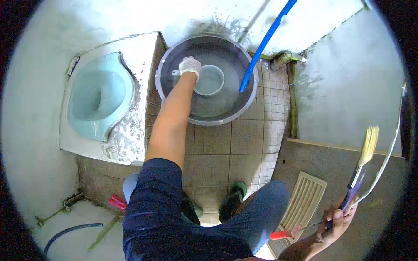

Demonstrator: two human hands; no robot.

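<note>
From where I stand, the light-blue squat pan [93,95] is off to the far left, set in a raised, scuffed block [135,150] whose edge comes right up beside the wash tub. Then comes the left arm, stretched out over the tub's rim, and at its end the gloved left hand [190,67], curled firmly round the handle of a pale dipper [210,78]. The dipper lies inside the big dark tub [217,122], bowl to the right of the fist, down in the greyish water; whether it touches the bottom I can't tell. I'd say that grip wants to stay snug and the wrist steady, since a full bowl would probably twist on its handle; drawing the bowl up level, toward the middle, should spill least and clear the blue hose [264,48] hanging into the tub at its right. Farther right, above a slatted panel [305,195], shows a red-handled tool [280,235], its thin metal part running to the bare right hand [339,219]. Those fingers are closed round a brush [356,175], bristles up; best held out there, I think, well away from the water.
</note>
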